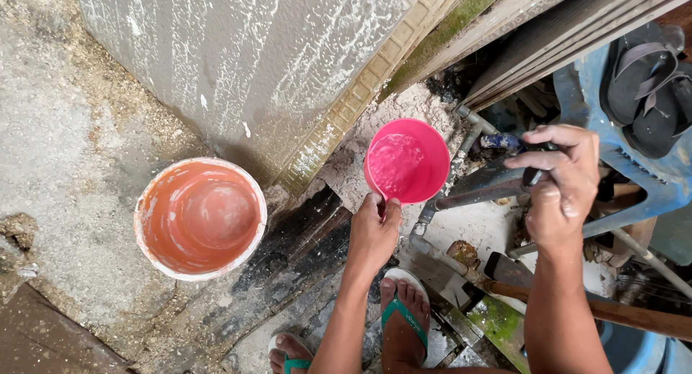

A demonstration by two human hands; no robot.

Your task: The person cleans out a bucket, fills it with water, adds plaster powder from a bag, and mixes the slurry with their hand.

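scoop (407, 160) sits at 12 o'clock of left grip (373, 233), pinched by its handle; wall close at 10. right grip (559, 183) clasps tap (533, 174). bucket (200, 217) at 9, floor open around.

One bucket (200, 217), one dipper (407, 160), two hands

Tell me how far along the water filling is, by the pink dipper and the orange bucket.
Done: the pink dipper already holds water. In hand: the left hand grips its handle under the pipe, while the right hand holds the tap handle; whether water is flowing cannot be told. Left: the orange bucket on the ground looks empty, showing only a bare, stained bottom.
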